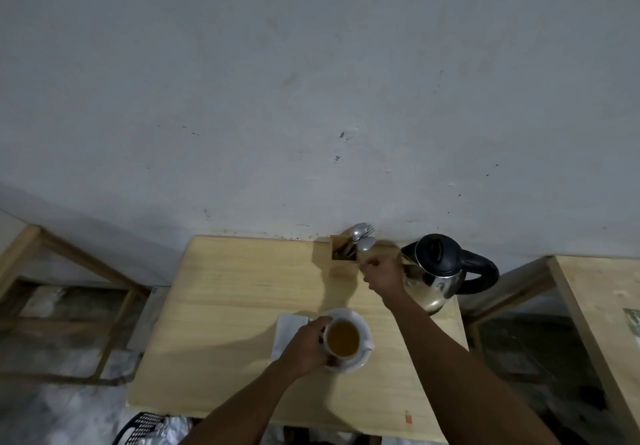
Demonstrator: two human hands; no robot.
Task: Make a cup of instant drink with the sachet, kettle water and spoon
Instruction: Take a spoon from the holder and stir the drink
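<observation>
A white cup full of brown drink stands on a white saucer near the middle of the wooden table. My left hand wraps around the cup's left side. My right hand reaches to the wooden cutlery holder at the back edge, fingers pinched on the handle of a spoon whose bowl sticks up above the hand. The steel kettle with black lid and handle stands just right of that hand. No sachet is visible.
A white napkin lies left of the saucer, partly under it. More spoons and a fork stand in the holder. Wooden frames stand left and right of the table. A black basket sits below the front edge. A wall rises right behind.
</observation>
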